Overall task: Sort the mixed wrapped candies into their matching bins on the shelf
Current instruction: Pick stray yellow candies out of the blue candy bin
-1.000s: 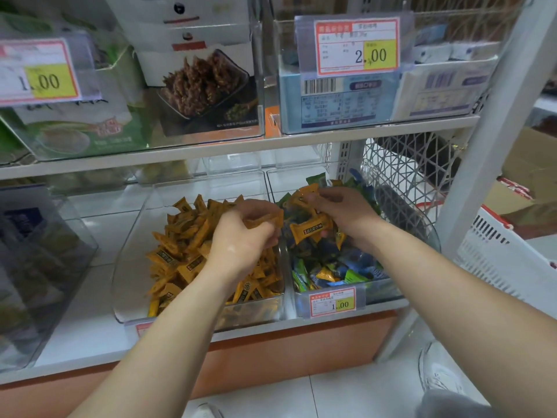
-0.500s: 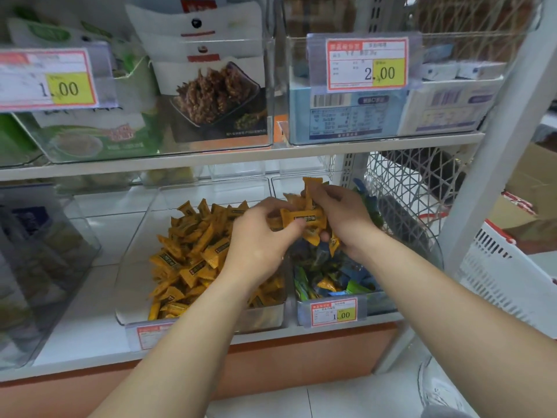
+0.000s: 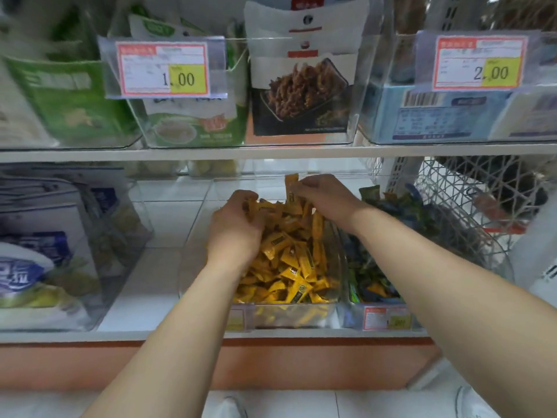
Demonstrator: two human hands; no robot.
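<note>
**Head camera: two hands over the bin of yellow candies**

We see two bare arms reaching onto the lower shelf (image 3: 150, 285). Both hands are over a clear bin (image 3: 190, 276) that is full of yellow candies (image 3: 289, 260).

The left hand (image 3: 238, 227) lies on the back of the pile. Its fingers are curled down round a few of the yellow candies.

The right hand (image 3: 325, 197) is just beside it, a little higher. Its fingertips are pressed together on one yellow candy (image 3: 291, 188), which stands upright above the pile. The two hands are close, but we see a small gap between them.

Right next to this bin stands the mixed bin (image 3: 354, 319). We can make out green, blue and a few yellow wrappers among the mixed candies (image 3: 373, 276) in it. A small price tag (image 3: 387, 318) sits on its front, too blurry for us to read.

A white wire basket (image 3: 446, 188) is behind the mixed bin, on the right. On the shelf above we see snack packs (image 3: 301, 95) in clear boxes.
</note>
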